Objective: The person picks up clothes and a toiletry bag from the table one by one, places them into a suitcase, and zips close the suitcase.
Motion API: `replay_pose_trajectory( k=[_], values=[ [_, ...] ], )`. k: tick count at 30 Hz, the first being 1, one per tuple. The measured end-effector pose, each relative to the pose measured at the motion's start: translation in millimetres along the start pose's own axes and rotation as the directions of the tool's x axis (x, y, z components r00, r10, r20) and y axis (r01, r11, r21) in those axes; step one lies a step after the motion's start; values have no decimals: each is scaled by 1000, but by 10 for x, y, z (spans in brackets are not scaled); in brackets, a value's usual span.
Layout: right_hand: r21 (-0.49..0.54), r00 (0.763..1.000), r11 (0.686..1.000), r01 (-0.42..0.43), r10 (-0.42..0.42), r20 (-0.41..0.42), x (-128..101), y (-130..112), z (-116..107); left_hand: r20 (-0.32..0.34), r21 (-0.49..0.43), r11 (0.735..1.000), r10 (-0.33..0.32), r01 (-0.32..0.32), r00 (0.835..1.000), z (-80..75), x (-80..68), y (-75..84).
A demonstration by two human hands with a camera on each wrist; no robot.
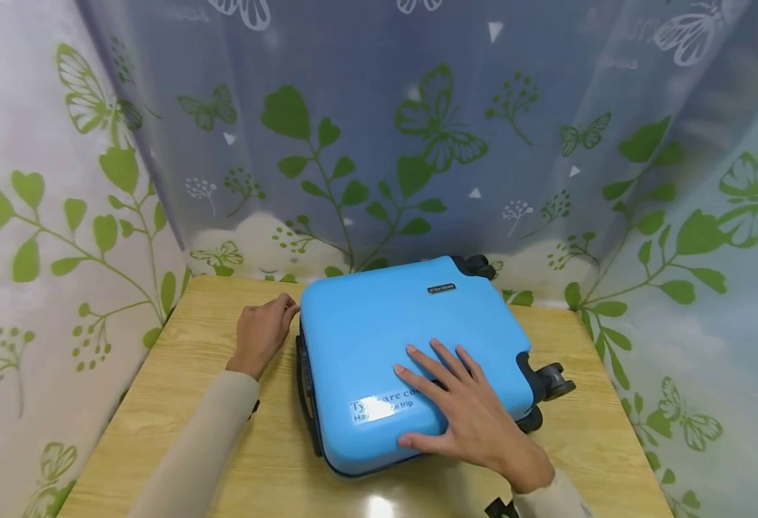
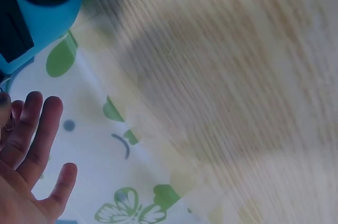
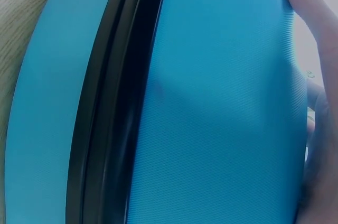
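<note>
- Object: blue suitcase (image 1: 379, 324), lying flat on the table (image 1: 187, 352), shell halves together. Carry handle (image 1: 309, 414) on the side toward the left arm; wheels (image 1: 555, 381) at the opposite end.
- Step in hand (judgement): working the fastening at the far-left corner while the case is steadied from above. No gap seen between the halves along the stretch of black band (image 3: 113, 97) in the right wrist view.
- Left hand (image 1: 263, 332): at the far-left corner, fingertips against the edge. Thumb and forefinger drawn together in a pinch on a small metal piece, apparently a zip pull (image 2: 9, 123); the other fingers extended away from the case. Pinch partly cut off by the frame edge, so grip detail uncertain.
- Right hand (image 1: 466, 414): fingers spread wide, palm down on the lid near the printed lettering, thumb toward the near edge. Grasps nothing; rests on the shell.
- Next move calls for (judgement): a firm pinch on the pull, travel kept in line with the seam, and right-hand pressure enough to stop the case from turning on the table.
- Risk (judgement): pulling across the seam could jam the zip at the curved corner.
</note>
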State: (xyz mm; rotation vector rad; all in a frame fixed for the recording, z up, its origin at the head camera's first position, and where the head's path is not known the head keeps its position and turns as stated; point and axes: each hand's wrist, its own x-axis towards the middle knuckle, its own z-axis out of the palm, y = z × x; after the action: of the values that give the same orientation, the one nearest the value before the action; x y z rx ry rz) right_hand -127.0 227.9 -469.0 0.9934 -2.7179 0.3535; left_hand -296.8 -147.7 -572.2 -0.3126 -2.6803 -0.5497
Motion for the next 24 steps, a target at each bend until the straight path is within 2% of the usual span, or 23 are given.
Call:
replay_pose_trajectory(
  k=[7, 13, 19, 24],
  values=[
    [9, 1000, 1000, -2, 2, -3, -7, 5, -8, 56, 19, 998, 60, -61, 997, 12, 166, -5],
    [13, 1000, 1000, 2, -2, 0, -2, 6, -2, 135, -12, 999, 49, -48, 990, 40, 290, 25],
    [9, 1000, 1000, -2, 2, -9, 9, 8, 4, 204, -101, 995, 2, 19, 979, 91, 382, 45],
    [4, 1000, 1000, 4, -4, -21, 17, 13, 9, 291, -203, 972, -56, 119, 955, 101, 403, -2]
  ],
)
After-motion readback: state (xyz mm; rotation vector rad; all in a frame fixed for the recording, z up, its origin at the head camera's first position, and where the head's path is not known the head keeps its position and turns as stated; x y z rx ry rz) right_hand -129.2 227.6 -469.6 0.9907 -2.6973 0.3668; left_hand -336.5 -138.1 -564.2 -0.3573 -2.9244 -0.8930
